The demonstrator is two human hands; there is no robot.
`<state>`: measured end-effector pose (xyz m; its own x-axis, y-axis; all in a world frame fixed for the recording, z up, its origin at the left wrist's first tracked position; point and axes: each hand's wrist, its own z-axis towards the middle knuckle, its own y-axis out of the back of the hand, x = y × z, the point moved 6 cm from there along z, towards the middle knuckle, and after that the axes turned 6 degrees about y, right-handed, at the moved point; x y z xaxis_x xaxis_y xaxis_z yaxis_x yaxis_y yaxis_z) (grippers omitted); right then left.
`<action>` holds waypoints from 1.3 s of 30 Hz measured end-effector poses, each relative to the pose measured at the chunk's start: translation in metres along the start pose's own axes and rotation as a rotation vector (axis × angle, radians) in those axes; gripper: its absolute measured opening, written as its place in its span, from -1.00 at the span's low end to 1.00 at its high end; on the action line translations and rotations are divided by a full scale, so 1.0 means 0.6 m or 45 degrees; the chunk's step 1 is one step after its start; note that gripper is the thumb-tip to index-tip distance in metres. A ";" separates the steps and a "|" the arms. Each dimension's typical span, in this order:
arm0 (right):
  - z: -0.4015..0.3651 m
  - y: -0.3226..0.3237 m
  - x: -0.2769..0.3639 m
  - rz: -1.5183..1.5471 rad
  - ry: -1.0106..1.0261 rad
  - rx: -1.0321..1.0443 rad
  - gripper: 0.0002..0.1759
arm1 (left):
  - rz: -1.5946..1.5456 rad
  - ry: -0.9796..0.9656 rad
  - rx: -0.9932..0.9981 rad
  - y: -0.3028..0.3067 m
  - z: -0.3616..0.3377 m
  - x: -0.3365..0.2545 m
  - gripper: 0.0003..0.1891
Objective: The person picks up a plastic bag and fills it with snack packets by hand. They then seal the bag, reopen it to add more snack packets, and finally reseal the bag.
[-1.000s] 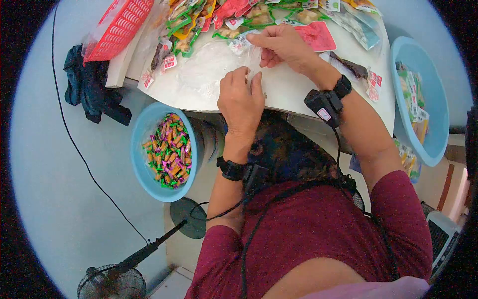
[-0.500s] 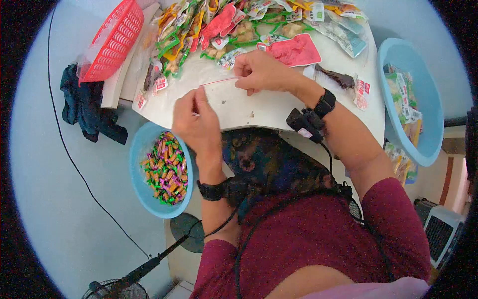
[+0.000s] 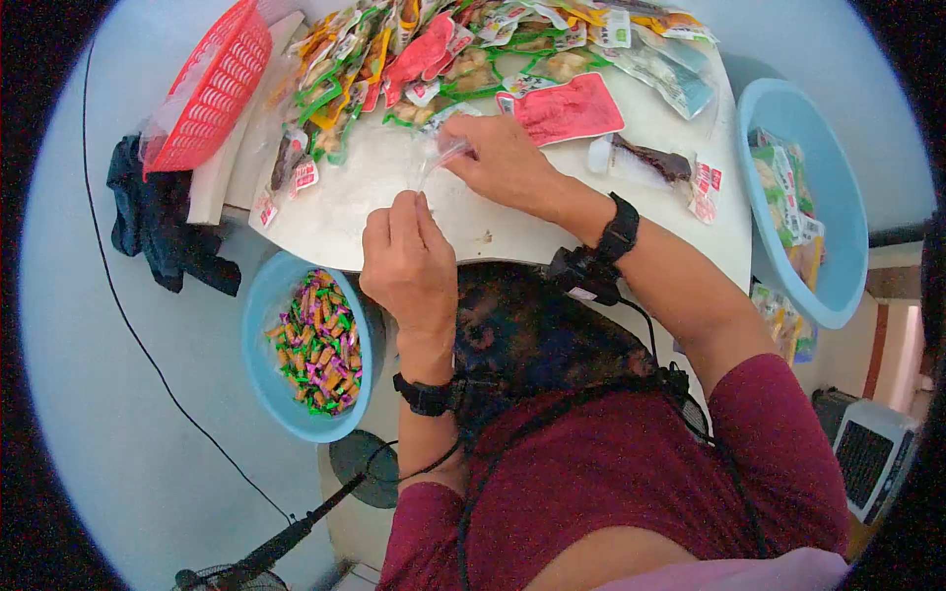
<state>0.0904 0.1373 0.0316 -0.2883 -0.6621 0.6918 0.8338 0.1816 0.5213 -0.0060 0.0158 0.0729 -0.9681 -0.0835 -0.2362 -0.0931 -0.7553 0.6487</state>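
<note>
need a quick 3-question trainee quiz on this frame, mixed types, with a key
1. Multiple choice: what do the left hand and right hand hold between them? A) a red packet B) a clear plastic bag C) a dark cloth
2. True or false: the blue basin below the left hand holds small wrapped candies.
3. Fill in: the red basket sits at the ____ side of the white table, by the person's own sides.

Key: 1 B; 2 true; 3 left.
</note>
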 end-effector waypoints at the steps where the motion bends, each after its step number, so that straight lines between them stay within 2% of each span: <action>1: -0.001 -0.005 0.004 -0.055 0.005 0.098 -0.67 | -0.014 0.017 -0.008 0.002 0.000 0.004 -0.91; 2: -0.004 -0.012 0.006 -0.110 0.007 0.195 -0.68 | -0.029 0.032 -0.012 0.003 0.001 0.008 -0.88; 5: -0.004 -0.016 0.002 -0.135 0.084 0.208 -0.66 | -0.105 0.044 0.047 -0.002 -0.011 0.013 -0.81; 8: -0.004 -0.008 0.006 -0.072 0.364 0.203 -0.61 | -0.152 0.085 0.106 -0.005 -0.027 0.020 -0.75; 11: 0.011 0.019 -0.003 0.327 0.027 0.436 -0.60 | -0.190 0.123 0.123 -0.005 -0.041 0.032 -0.76; 12: 0.010 0.026 -0.018 0.555 -0.278 0.489 -0.62 | -0.203 0.133 0.120 -0.004 -0.046 0.036 -0.78; 15: 0.019 0.048 -0.033 0.599 -0.214 0.247 -0.64 | -0.260 0.149 0.139 -0.007 -0.055 0.048 -0.83; 16: 0.025 0.040 -0.035 0.301 0.042 0.102 -0.61 | -0.253 0.143 0.115 -0.004 -0.054 0.050 -0.84; 19: 0.007 0.009 0.002 -0.730 0.646 -0.062 -0.61 | -0.223 0.135 0.031 0.007 -0.047 0.059 -0.87; 22: -0.010 -0.021 -0.001 -0.718 0.506 0.340 -0.59 | -0.184 0.151 -0.099 0.033 -0.031 0.071 -0.87; 25: -0.009 -0.025 0.006 -0.710 0.634 0.290 -0.68 | -0.150 0.173 -0.232 0.058 -0.014 0.084 -0.90; 28: -0.004 -0.020 0.010 -0.651 0.443 0.506 -0.78 | -0.093 0.193 -0.298 0.076 0.002 0.099 -0.95; 31: 0.002 0.002 0.024 -0.618 0.270 0.519 -0.79 | -0.017 0.208 -0.342 0.087 0.019 0.098 -0.95; 34: 0.000 0.011 0.027 -0.777 0.203 0.455 -0.71 | -0.009 0.195 -0.318 0.081 0.030 0.093 -0.93; 37: -0.002 0.036 0.029 -0.516 0.312 -0.122 -0.61 | -0.055 0.104 -0.398 0.070 0.036 0.081 -0.90; 39: -0.008 0.021 0.017 -0.725 0.255 -0.058 -0.57 | -0.063 0.158 -0.373 0.065 0.042 0.074 -0.91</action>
<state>0.1003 0.1295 0.0426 -0.6048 -0.7708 0.2000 0.5946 -0.2700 0.7573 -0.0584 -0.0012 0.1058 -0.9268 -0.1069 -0.3601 -0.0509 -0.9141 0.4024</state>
